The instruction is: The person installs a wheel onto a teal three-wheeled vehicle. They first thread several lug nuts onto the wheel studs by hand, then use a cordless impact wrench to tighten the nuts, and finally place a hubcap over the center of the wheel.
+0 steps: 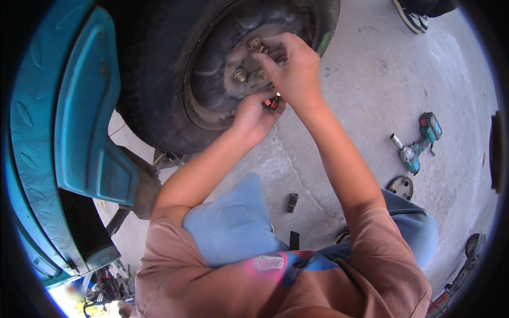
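A black tyre on a dark steel wheel [204,79] stands before me. Its hub carries brass-coloured wheel nuts, one of them [239,77] at the lower left and another [254,42] at the top. My right hand [297,69] reaches in from the right, with thumb and fingers pinched on a small wheel nut [263,50] close to the top one. Below it, my left hand [255,117] is cupped palm up beside the rim. Several reddish, dark-edged nuts [269,103] lie in its curled fingers, partly hidden.
Teal vehicle bodywork [87,106] rises at the left. On the concrete floor to the right lie a teal cordless impact wrench [416,148] and a round metal plate with holes [401,186]. A dark socket [292,202] is between my knees. Another person's shoe [412,20] shows top right.
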`<state>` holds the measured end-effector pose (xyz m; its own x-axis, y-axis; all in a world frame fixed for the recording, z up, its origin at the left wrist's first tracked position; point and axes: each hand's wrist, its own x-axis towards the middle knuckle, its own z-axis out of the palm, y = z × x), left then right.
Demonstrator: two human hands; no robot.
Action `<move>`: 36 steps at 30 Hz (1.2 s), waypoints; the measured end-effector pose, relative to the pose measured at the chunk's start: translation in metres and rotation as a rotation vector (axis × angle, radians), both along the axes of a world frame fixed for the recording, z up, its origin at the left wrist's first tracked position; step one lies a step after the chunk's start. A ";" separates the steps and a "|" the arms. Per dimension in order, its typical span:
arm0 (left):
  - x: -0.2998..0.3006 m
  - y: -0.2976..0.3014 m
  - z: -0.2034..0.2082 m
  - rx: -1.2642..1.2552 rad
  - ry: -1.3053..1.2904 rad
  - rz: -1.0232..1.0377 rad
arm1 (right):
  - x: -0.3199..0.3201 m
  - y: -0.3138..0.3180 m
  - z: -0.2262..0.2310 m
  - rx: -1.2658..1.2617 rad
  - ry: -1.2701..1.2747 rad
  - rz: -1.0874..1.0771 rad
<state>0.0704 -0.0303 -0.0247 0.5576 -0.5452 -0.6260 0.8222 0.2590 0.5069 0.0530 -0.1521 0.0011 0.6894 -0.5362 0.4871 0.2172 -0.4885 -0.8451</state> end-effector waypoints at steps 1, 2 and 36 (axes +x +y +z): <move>0.000 -0.001 0.000 0.000 0.001 -0.001 | 0.001 0.000 -0.002 0.025 0.018 0.006; 0.001 0.000 -0.002 -0.007 0.006 -0.002 | 0.002 0.000 -0.003 0.051 0.035 0.014; 0.000 -0.010 0.015 0.021 0.009 0.029 | 0.000 -0.003 0.002 -0.081 -0.036 0.011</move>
<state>0.0706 -0.0401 -0.0098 0.5675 -0.5157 -0.6418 0.8189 0.2724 0.5052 0.0533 -0.1552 0.0029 0.6762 -0.4867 0.5531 0.2523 -0.5523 -0.7945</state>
